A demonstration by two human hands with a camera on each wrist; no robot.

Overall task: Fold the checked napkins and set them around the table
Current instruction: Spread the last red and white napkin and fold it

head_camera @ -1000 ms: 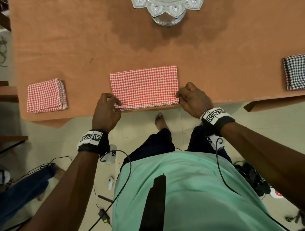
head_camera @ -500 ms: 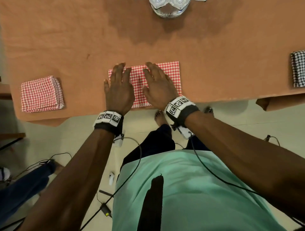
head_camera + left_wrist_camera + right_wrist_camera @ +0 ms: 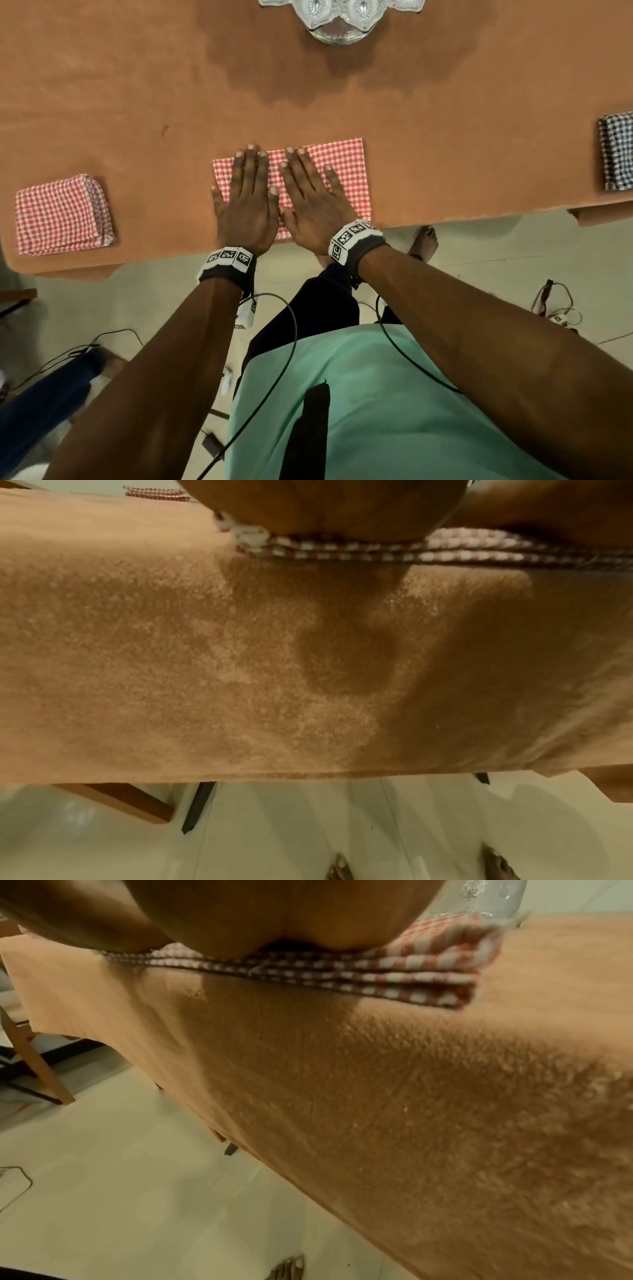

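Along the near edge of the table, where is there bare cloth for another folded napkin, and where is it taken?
Bare tablecloth lies between the folded red napkin and the left hand, and between the middle napkin and the dark checked napkin. Both hands, the right hand included, press the middle napkin.

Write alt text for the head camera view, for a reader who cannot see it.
Both hands lie flat, left hand beside right hand, pressing a folded red checked napkin at the near edge of an orange-clothed table. A smaller folded red napkin sits left, a dark checked napkin far right, a glass dish at the top.
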